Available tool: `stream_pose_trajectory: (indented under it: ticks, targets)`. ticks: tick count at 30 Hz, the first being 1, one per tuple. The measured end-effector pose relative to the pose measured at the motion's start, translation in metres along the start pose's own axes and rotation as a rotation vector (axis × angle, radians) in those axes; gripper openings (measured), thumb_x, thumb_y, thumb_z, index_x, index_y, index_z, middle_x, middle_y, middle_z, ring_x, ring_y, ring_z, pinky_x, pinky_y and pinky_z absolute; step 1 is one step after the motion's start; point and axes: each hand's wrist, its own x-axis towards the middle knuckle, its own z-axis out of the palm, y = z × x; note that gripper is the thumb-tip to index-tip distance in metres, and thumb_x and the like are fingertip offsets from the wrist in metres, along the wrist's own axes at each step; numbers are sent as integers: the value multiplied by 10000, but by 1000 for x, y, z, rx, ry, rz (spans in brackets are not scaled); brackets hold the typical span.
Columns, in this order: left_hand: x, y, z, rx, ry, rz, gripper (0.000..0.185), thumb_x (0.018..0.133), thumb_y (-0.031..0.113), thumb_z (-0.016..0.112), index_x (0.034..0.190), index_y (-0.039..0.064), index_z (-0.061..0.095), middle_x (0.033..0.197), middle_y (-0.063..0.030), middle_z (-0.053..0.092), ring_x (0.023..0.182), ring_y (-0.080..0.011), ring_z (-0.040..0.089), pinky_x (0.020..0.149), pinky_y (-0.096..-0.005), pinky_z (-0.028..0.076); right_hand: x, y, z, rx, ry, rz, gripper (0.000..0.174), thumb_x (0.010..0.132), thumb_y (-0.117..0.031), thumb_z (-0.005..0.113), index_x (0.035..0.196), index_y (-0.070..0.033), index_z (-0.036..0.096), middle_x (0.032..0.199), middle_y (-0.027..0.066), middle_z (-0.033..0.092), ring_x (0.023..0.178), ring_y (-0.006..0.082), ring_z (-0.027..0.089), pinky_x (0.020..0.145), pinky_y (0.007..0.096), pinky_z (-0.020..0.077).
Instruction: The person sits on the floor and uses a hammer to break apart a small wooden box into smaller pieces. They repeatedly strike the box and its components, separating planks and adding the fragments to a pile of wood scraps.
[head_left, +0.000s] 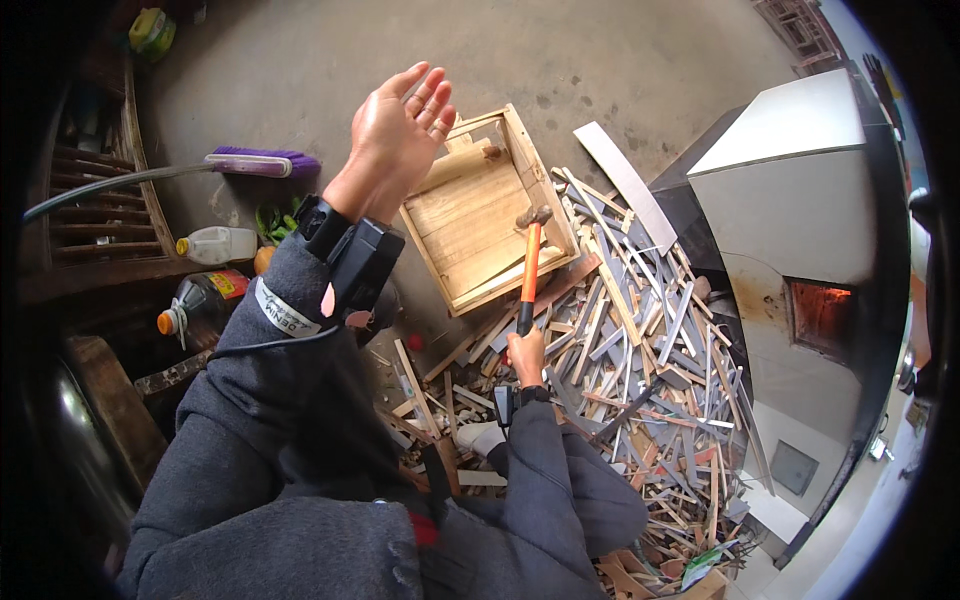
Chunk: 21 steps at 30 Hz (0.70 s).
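My right hand (526, 355) is closed around the black grip of a hammer (530, 262) with an orange handle. The hammer's head lies over the near right part of a wooden drawer-like box (480, 214), whose frame has broken, splintered pieces at the far and near sides. My left hand (401, 116) is raised, palm up with the fingers apart and empty, at the upper left of the box. Whether it touches the box's far left corner, I cannot tell.
Split wood strips (637, 330) are heaped at the right. Beyond them stands a tiled stove (780, 225) with a glowing opening (821, 307). At the left are a purple broom (259, 161), a clear jug (219, 245), a dark bottle (199, 304) and a slatted wooden chair (105, 217).
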Motion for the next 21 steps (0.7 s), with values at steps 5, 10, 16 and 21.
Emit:
stream_pose_trajectory:
  ticks: [5,10,16,21]
  targets:
    - [6,-4,0,68,-22,-24,319,934,157,567,1205,-4,523,1179,-78,523,1065,-168,511,937,-316,437,-28,4,0,104,149,-180,266,748,-91,621,983,30,589,730,165,623,659,315,639,629,419,511]
    - [4,-14,0,144,-24,-23,317,939,171,567,1213,10,550,1197,-81,545,1075,-175,521,943,-329,445,-30,36,-11,-148,51,166,232,745,-96,622,939,31,615,783,202,666,743,352,666,653,410,513]
    - [12,-47,-16,497,-112,-42,341,972,231,511,1250,36,549,1186,-64,579,1075,-161,540,970,-330,427,-39,2,-23,332,-254,191,230,776,6,622,953,1,475,588,37,502,416,138,494,359,299,396]
    - [23,-126,-78,1018,-390,-193,474,930,369,599,1292,66,554,1223,-80,616,1129,-197,559,989,-353,410,-88,-49,-69,509,-225,145,177,819,-17,604,884,-70,447,581,-20,440,422,77,418,362,252,349]
